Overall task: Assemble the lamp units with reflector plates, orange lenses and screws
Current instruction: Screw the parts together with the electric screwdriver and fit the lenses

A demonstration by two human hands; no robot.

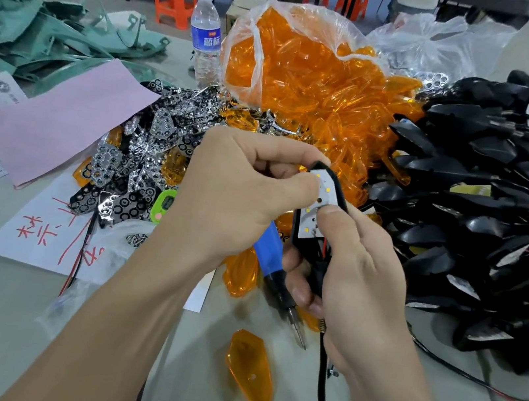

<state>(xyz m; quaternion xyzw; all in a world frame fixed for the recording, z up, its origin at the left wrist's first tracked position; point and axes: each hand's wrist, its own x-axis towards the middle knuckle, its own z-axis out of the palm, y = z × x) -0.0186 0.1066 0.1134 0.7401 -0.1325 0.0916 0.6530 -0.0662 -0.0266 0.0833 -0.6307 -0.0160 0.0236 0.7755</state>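
My right hand (355, 277) grips a black lamp unit (319, 209) whose white LED board faces up, thumb on the board. My left hand (245, 183) curls over the unit's upper end, fingertips pinching at the board. A blue-handled screwdriver (272, 260) lies under both hands, tip toward me. One loose orange lens (250, 368) rests on the table in front. Shiny reflector plates (144, 160) are heaped to the left. Behind the hands a torn plastic bag spills orange lenses (310, 79).
A large pile of black lamp housings with wires (483, 207) fills the right side. A water bottle (205, 31) stands at the back, with green plastic parts (40, 33) and pink paper (61, 119) on the left. A small green counter (164, 203) sits by the plates.
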